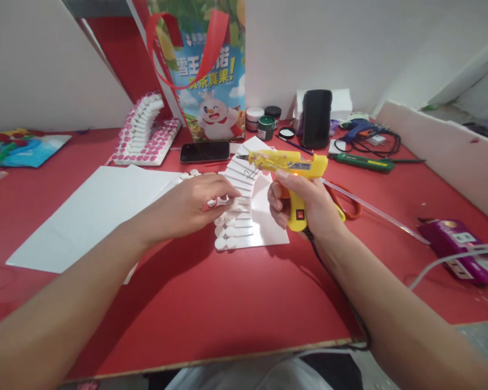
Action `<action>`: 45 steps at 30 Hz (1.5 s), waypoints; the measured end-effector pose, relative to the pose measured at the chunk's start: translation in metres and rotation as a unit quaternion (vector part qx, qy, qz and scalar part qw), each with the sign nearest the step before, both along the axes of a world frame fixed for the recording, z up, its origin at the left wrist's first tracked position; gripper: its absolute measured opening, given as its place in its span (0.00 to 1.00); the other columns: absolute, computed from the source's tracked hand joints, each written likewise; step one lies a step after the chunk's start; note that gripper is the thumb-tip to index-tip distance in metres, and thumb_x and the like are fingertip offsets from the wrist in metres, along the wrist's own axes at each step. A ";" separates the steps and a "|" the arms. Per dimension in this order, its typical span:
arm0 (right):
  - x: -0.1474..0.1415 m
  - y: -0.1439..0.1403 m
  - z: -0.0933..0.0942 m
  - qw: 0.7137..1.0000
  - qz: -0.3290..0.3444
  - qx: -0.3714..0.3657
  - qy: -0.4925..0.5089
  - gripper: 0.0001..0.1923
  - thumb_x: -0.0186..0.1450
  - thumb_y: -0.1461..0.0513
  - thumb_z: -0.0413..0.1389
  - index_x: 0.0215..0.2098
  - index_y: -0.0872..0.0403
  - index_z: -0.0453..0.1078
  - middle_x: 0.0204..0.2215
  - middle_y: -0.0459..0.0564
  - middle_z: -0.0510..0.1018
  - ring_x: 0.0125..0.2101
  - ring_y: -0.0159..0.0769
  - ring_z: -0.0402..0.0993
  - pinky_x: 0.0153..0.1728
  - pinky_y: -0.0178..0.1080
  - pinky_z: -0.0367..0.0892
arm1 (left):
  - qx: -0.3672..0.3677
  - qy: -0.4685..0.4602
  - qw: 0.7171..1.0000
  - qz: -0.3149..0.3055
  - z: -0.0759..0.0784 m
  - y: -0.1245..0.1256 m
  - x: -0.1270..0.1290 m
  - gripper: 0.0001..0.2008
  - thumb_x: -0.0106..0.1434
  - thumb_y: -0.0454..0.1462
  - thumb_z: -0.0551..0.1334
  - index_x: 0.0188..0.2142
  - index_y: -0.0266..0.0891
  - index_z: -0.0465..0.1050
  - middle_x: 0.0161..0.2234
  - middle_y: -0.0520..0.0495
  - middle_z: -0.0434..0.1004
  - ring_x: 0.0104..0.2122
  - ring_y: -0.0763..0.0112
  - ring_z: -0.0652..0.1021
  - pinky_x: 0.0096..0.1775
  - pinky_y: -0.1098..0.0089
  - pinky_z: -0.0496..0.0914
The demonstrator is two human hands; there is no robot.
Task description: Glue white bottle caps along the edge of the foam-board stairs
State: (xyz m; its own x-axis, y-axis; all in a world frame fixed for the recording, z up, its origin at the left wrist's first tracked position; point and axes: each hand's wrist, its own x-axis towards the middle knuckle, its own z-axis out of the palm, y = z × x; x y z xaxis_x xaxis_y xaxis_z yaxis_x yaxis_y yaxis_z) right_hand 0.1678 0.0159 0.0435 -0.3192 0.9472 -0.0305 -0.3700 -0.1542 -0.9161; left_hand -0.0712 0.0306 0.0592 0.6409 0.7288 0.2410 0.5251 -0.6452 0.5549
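Observation:
My right hand [299, 197] is closed round the handle of a yellow hot glue gun [287, 161], its nozzle pointing left above the work. A clear glue stick [374, 211] trails from the gun's back. Below it lies a white sheet piece [270, 227] with a curved row of white round-ended sticks [236, 232] fixed along it. My left hand [199, 200] reaches in from the left, its fingers pinched on a small white round-ended stick [212, 203] over that row. The fingers hide part of the stick and some of the row.
White sheets [93, 216] lie at left. Behind stand a decorated white and pink model [146, 135], a phone [205, 151], a gift bag [215, 97], paint jars [265, 128] and an upright black phone [317, 119]. Orange-handled scissors [352, 203], a green screwdriver [364, 162] and a purple box [457, 249] lie at right.

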 end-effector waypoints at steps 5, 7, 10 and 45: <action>0.001 0.000 0.002 1.000 -0.012 0.002 -0.005 0.18 0.63 0.52 0.65 0.25 0.54 0.68 0.18 0.42 0.70 0.13 0.27 0.65 0.13 0.32 0.60 | -0.007 0.071 0.995 -0.066 0.006 0.013 0.001 0.13 0.69 0.39 0.60 0.50 0.43 0.79 0.46 0.42 0.82 0.48 0.57 0.79 0.50 0.62 0.69; 0.002 0.000 0.002 1.000 -0.014 0.000 -0.002 0.18 0.63 0.52 0.65 0.24 0.54 0.68 0.18 0.43 0.70 0.12 0.27 0.65 0.13 0.32 0.59 | -0.008 0.075 0.994 -0.079 0.007 0.015 0.000 0.13 0.69 0.38 0.60 0.50 0.43 0.79 0.47 0.42 0.82 0.48 0.57 0.79 0.49 0.63 0.70; 0.002 0.000 0.003 1.000 -0.011 -0.002 -0.001 0.19 0.64 0.52 0.64 0.23 0.55 0.67 0.18 0.43 0.70 0.12 0.27 0.65 0.12 0.32 0.59 | -0.016 0.072 0.994 -0.082 0.007 0.016 -0.001 0.13 0.68 0.37 0.60 0.49 0.43 0.79 0.47 0.42 0.82 0.47 0.57 0.80 0.50 0.62 0.70; -0.001 -0.001 0.003 1.000 -0.018 -0.002 -0.001 0.18 0.62 0.53 0.65 0.23 0.55 0.68 0.17 0.43 0.71 0.11 0.27 0.65 0.11 0.30 0.59 | 0.022 0.131 0.983 -0.125 0.003 0.006 0.004 0.11 0.68 0.27 0.57 0.41 0.38 0.77 0.46 0.41 0.80 0.47 0.61 0.79 0.49 0.64 0.72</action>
State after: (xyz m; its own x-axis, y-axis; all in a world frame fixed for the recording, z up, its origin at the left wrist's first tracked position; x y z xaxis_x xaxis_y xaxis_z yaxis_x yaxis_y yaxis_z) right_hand 0.1667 0.0145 0.0468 -0.2849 0.9579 -0.0354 -0.3731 -0.1448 -0.9164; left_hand -0.0676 0.0369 0.0625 0.8433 0.5327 0.0710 0.4678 -0.7927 0.3908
